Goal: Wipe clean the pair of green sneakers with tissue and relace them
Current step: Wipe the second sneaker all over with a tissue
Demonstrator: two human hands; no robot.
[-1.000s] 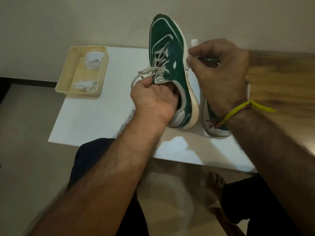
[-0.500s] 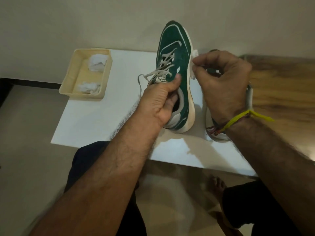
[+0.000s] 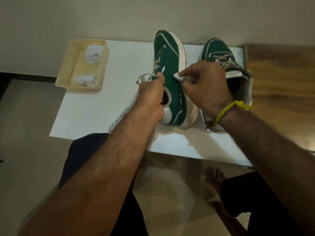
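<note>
Left hand [image 3: 150,97] gripping a green suede sneaker with white sole and pale laces [image 3: 172,79] at the collar, fingers tucked into the opening, thumb pressed along the tongue. Sneaker tilted onto its side, toe pointing away from the hand, heel resting on the white tabletop [image 3: 105,106]. Loose end of a pale lace [image 3: 144,77] looping out just left of the thumb.

Right hand [image 3: 204,87] curled, pinching a small wad of white tissue [image 3: 179,77] between thumb and fingertips, the wad touching the green side of the held sneaker. Yellow thread band [image 3: 228,109] tied round the right wrist.

Just beyond and right of the right hand, second green suede sneaker [image 3: 219,53] standing upright on the tabletop, partly hidden behind the hand, laces loose over its tongue, toe pointing away.

Well to the left of the left hand, shallow cream plastic tray [image 3: 68,70] sitting at the far left corner of the tabletop, holding two crumpled white tissues [image 3: 92,54], one at the far end and one at the near end.

Right of the right hand, brown wood-grain surface [image 3: 281,74] adjoining the white tabletop. Below the forearms, dark trousers [image 3: 81,150] over both knees, a bare foot [image 3: 213,178] on the pale floor between them.
</note>
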